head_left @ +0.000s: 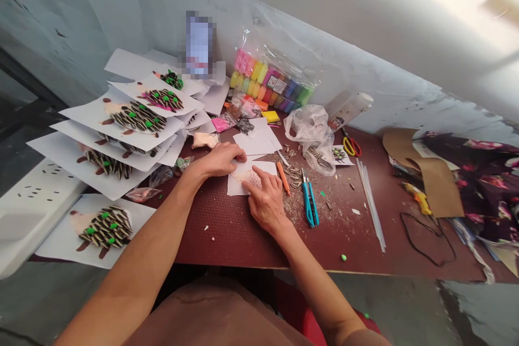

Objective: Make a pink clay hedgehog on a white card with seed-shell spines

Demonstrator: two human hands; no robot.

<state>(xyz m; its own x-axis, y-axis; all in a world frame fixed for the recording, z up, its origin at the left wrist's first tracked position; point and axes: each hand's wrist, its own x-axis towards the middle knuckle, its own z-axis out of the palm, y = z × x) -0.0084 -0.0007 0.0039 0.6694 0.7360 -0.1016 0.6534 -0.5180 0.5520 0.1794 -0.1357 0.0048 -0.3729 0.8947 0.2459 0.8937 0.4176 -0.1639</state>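
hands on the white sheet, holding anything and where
Nothing clearly gripped: the left hand lies on the edge of the white paper sheet, the right hand presses its index finger by the pink clay.

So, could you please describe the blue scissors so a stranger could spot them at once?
On the dark red table, find the right hand. Just right of it lie closed blue-handled scissors, tips pointing away; the other scissors have red-and-yellow handles.

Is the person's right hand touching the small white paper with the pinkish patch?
Touching. The head view shows the right hand with its index finger resting on the small white paper.
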